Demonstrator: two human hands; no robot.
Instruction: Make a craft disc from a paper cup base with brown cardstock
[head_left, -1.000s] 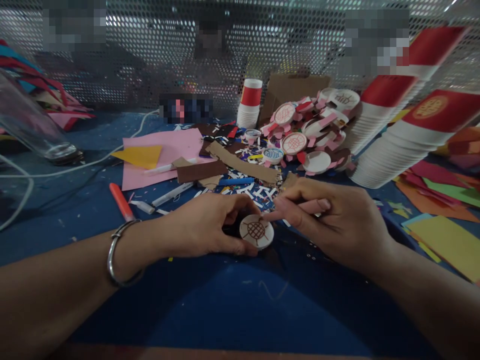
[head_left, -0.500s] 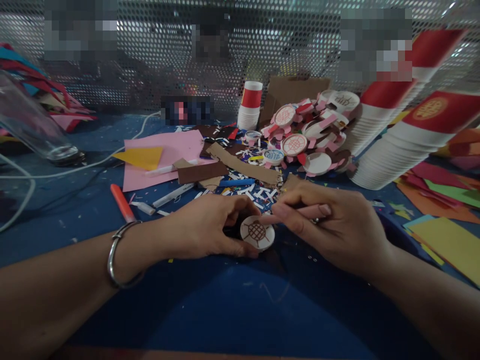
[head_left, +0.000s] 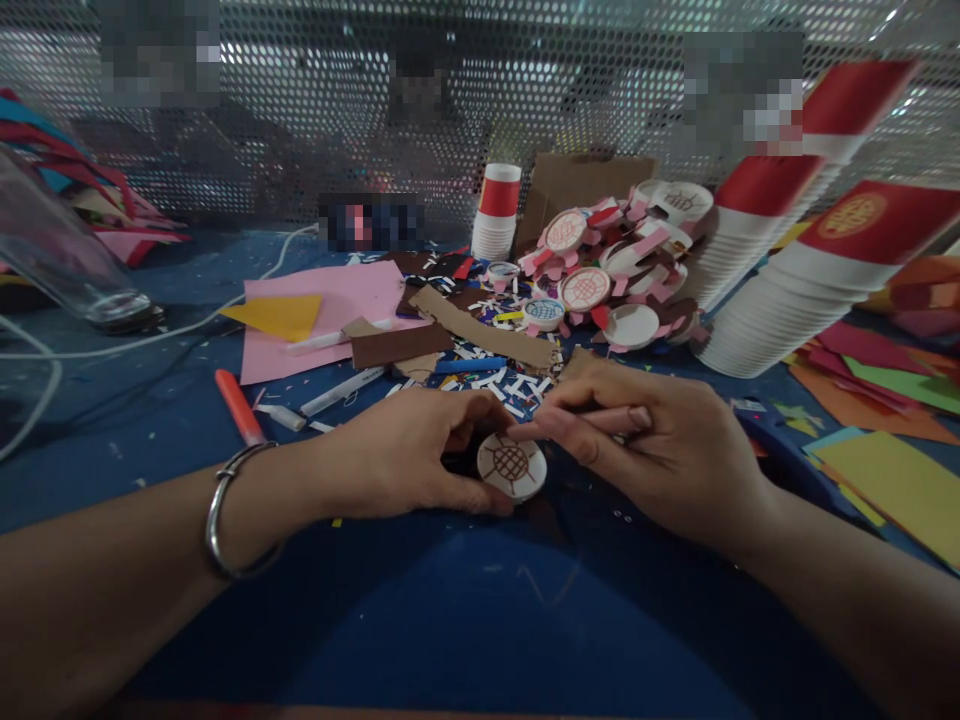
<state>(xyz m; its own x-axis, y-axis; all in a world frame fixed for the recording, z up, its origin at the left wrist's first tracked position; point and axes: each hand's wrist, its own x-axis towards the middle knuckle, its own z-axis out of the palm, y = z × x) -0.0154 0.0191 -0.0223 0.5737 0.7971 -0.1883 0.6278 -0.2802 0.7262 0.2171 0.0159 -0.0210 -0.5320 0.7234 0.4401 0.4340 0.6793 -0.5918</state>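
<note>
My left hand (head_left: 409,450) grips a small paper cup (head_left: 512,467) lying on its side on the blue table (head_left: 465,610); the cup's round bottom faces me and bears a brown grid drawing. My right hand (head_left: 652,445) is closed, its fingers pinched together at the cup's upper right rim. Something small and pink seems to sit between those fingers, but I cannot make it out. A metal bangle (head_left: 225,510) circles my left wrist.
Behind the hands lie paper scraps, a brown card strip (head_left: 480,335), pink paper (head_left: 322,315), white markers (head_left: 341,390) and an orange marker (head_left: 236,405). A heap of decorated cups (head_left: 615,270) and stacks of red-and-white cups (head_left: 787,290) stand right. Coloured sheets (head_left: 885,400) lie far right. A glass (head_left: 52,260) lies left.
My right hand's fingers have slid a little left along the cup's upper rim. My left hand and the cup have barely shifted.
</note>
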